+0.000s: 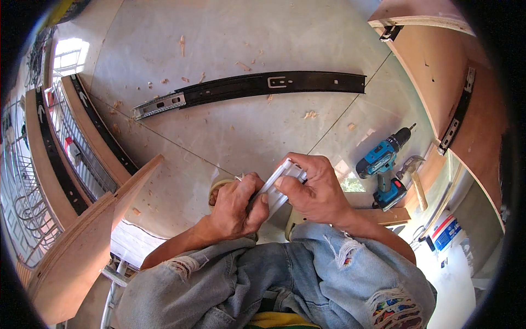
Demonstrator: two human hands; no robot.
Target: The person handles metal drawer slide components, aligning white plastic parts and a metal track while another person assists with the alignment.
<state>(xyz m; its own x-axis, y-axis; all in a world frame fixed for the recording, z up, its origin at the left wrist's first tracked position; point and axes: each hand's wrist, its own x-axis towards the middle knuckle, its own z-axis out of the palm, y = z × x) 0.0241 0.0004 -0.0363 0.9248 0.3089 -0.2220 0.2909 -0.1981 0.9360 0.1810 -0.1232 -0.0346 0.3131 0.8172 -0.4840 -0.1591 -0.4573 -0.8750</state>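
Both my hands hold a small flat white plastic packet (275, 189) above my knees. My left hand (236, 207) grips its lower end, fingers curled tight. My right hand (313, 189) pinches the upper end between thumb and fingers. Behind my left hand the edge of a tan tape roll (215, 189) shows on the floor. A long black drawer slide (257, 88) with a silver extended end lies on the pale floor beyond my hands. My torn blue jeans fill the lower part of the view.
A blue cordless drill (383, 164) and a hammer (415, 178) lie to the right. Plywood panels with mounted slides stand at right (455, 104) and left (76, 241). A wire basket (27, 181) sits far left. Wood chips litter the floor.
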